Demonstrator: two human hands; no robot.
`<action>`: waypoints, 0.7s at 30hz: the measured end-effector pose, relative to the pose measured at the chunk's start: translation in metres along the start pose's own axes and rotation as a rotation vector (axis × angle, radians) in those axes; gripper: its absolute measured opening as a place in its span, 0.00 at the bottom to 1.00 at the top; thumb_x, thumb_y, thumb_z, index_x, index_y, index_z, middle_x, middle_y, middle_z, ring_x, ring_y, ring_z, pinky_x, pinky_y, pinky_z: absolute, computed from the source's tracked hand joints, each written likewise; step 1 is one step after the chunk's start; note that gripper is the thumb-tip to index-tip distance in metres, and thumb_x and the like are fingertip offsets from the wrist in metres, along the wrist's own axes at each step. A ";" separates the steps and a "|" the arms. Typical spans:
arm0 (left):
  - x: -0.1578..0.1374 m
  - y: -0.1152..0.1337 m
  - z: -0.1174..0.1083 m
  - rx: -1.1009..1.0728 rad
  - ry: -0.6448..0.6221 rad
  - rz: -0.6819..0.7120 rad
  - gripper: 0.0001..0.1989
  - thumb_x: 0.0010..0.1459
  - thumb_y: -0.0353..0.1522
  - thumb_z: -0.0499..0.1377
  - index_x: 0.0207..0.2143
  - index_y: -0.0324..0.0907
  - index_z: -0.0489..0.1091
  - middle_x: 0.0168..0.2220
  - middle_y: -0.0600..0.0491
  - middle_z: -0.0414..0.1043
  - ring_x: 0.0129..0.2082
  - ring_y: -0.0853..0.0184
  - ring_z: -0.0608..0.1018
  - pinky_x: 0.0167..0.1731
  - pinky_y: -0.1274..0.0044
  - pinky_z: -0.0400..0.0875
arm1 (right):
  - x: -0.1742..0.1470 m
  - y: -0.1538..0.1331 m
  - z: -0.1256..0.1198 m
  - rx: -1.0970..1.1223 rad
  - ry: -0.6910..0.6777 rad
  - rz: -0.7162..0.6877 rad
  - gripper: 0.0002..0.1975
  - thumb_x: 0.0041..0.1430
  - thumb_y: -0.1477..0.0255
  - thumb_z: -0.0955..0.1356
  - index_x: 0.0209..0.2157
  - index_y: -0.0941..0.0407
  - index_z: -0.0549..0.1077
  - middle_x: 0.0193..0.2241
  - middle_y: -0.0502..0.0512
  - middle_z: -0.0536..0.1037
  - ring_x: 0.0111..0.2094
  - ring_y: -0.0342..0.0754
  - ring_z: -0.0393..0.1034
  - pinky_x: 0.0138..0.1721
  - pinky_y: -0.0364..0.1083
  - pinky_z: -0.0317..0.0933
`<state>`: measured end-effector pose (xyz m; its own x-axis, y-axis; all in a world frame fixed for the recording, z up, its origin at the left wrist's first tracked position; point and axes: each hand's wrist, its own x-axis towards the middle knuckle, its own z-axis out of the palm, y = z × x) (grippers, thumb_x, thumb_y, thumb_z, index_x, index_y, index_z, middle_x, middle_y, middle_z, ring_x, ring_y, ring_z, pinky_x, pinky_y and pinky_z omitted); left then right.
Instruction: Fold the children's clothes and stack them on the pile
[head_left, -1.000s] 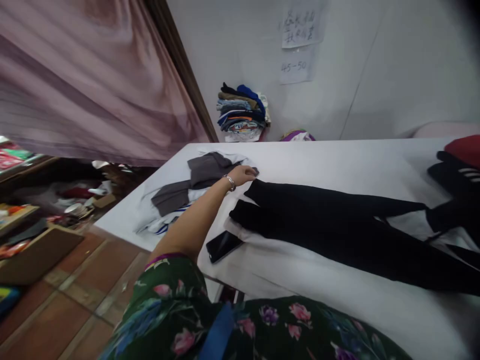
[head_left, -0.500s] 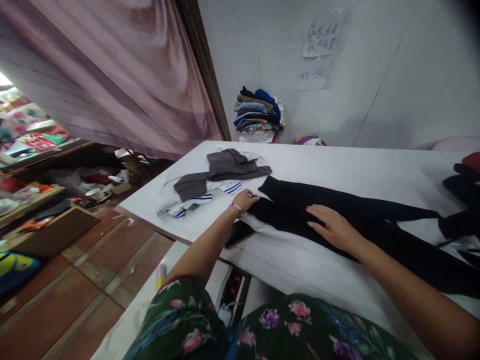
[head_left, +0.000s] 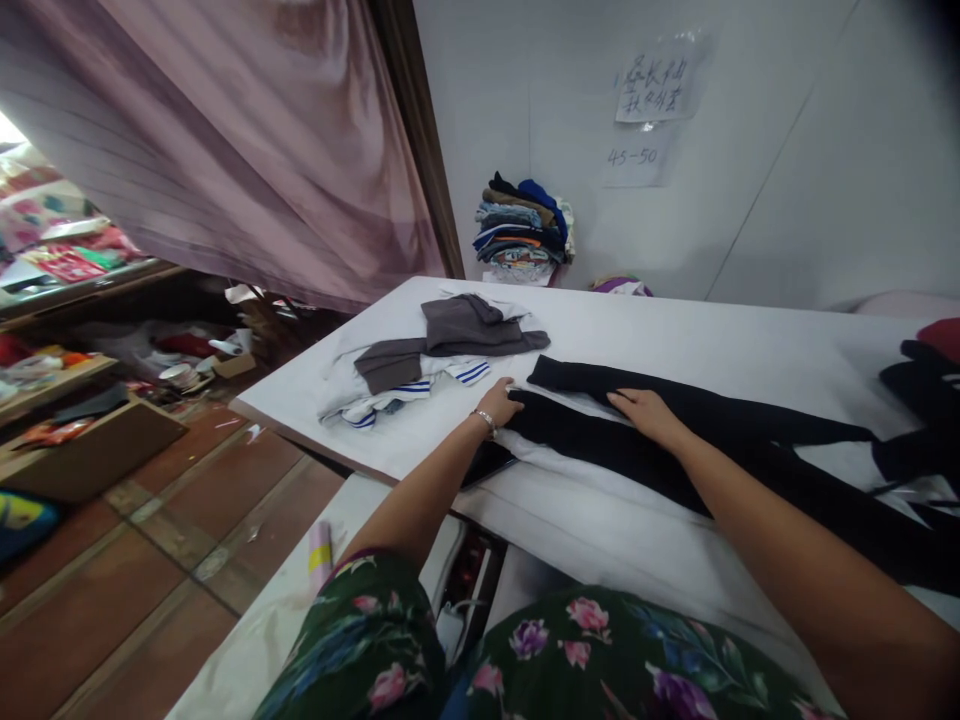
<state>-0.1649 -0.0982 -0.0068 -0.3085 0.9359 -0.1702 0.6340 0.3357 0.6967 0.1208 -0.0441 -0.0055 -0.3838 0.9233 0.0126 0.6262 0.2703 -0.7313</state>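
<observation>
A long black garment [head_left: 600, 445] lies stretched across the white table, its exact kind unclear. Two long dark strips of it point left, with a narrow white gap between them. My left hand [head_left: 498, 403], a bracelet at its wrist, is closed on the left end of the nearer strip. Further right, my right hand [head_left: 649, 412] pinches the farther strip from above. A grey garment [head_left: 469, 330] lies bunched on the far left, over a white garment with blue-striped edges [head_left: 397, 395]. Beneath my left wrist a dark flat object [head_left: 487, 463] partly shows.
The white table [head_left: 720, 340] runs along a pale wall bearing handwritten paper signs [head_left: 656, 88]. A stack of folded clothes [head_left: 521, 230] stands behind it. More dark clothing [head_left: 926, 395] lies at the right. A pink curtain [head_left: 300, 150] hangs left, above boxes [head_left: 97, 450] on the tiled floor.
My right hand has gone from lying flat on the black cloth to pinching its farther strip. A gap has opened between the two strips. My left hand keeps its hold.
</observation>
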 end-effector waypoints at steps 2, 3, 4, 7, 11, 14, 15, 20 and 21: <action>-0.005 0.000 -0.001 -0.018 0.031 0.082 0.35 0.47 0.28 0.63 0.59 0.41 0.59 0.46 0.46 0.72 0.45 0.62 0.74 0.45 0.74 0.66 | 0.002 -0.004 -0.006 0.137 0.081 0.107 0.22 0.56 0.55 0.63 0.37 0.56 0.79 0.35 0.53 0.80 0.40 0.53 0.73 0.42 0.48 0.64; -0.009 0.000 -0.002 -0.014 0.050 0.135 0.34 0.48 0.29 0.63 0.59 0.42 0.59 0.44 0.47 0.72 0.44 0.62 0.75 0.45 0.74 0.66 | 0.003 -0.006 -0.008 0.185 0.133 0.139 0.23 0.55 0.54 0.63 0.38 0.57 0.79 0.36 0.54 0.80 0.41 0.53 0.72 0.43 0.48 0.64; -0.013 0.000 -0.003 0.001 0.067 0.184 0.34 0.48 0.29 0.62 0.59 0.43 0.59 0.42 0.49 0.73 0.42 0.63 0.75 0.44 0.74 0.66 | 0.005 -0.007 -0.009 0.217 0.183 0.154 0.23 0.55 0.54 0.64 0.40 0.57 0.79 0.37 0.54 0.80 0.42 0.54 0.72 0.44 0.48 0.64; -0.022 0.000 -0.007 0.076 0.095 0.223 0.32 0.49 0.29 0.60 0.58 0.44 0.59 0.34 0.54 0.72 0.34 0.65 0.75 0.37 0.75 0.68 | 0.008 -0.009 -0.006 0.204 0.242 0.075 0.23 0.57 0.56 0.63 0.44 0.56 0.77 0.40 0.54 0.80 0.44 0.54 0.72 0.47 0.50 0.63; -0.017 -0.001 -0.010 0.171 0.017 0.061 0.24 0.50 0.30 0.60 0.51 0.42 0.67 0.33 0.53 0.73 0.34 0.65 0.75 0.36 0.77 0.68 | 0.000 -0.003 0.009 -0.152 0.007 -0.304 0.18 0.59 0.62 0.63 0.46 0.52 0.76 0.48 0.55 0.76 0.50 0.54 0.68 0.53 0.54 0.60; -0.005 -0.002 -0.014 0.206 -0.026 0.022 0.18 0.54 0.38 0.59 0.46 0.41 0.71 0.38 0.51 0.75 0.38 0.64 0.76 0.40 0.76 0.68 | -0.011 0.003 0.021 -0.460 -0.116 -0.449 0.18 0.59 0.68 0.63 0.50 0.53 0.73 0.54 0.59 0.71 0.55 0.57 0.63 0.53 0.58 0.60; -0.001 -0.001 -0.016 0.233 -0.015 0.022 0.18 0.55 0.40 0.58 0.45 0.41 0.71 0.39 0.50 0.74 0.40 0.63 0.75 0.41 0.76 0.67 | -0.013 0.004 0.024 -0.520 -0.118 -0.451 0.19 0.59 0.69 0.63 0.51 0.53 0.72 0.55 0.60 0.69 0.56 0.57 0.62 0.52 0.59 0.60; 0.013 0.012 -0.016 0.520 0.135 0.274 0.18 0.54 0.34 0.60 0.49 0.42 0.69 0.49 0.46 0.68 0.50 0.59 0.70 0.50 0.72 0.62 | -0.013 0.005 0.026 -0.364 -0.045 -0.378 0.18 0.61 0.69 0.61 0.51 0.53 0.72 0.52 0.58 0.72 0.54 0.54 0.65 0.53 0.56 0.60; 0.015 0.015 -0.015 0.577 0.131 0.353 0.17 0.54 0.32 0.60 0.47 0.42 0.70 0.49 0.46 0.68 0.51 0.59 0.69 0.51 0.70 0.61 | -0.011 0.005 0.024 -0.257 -0.012 -0.328 0.18 0.61 0.68 0.61 0.49 0.52 0.73 0.50 0.56 0.74 0.52 0.53 0.67 0.53 0.55 0.60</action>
<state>-0.1703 -0.0802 0.0114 -0.0744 0.9912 0.1091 0.9771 0.0506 0.2066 0.1122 -0.0596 -0.0255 -0.5985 0.7738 0.2077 0.6174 0.6106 -0.4960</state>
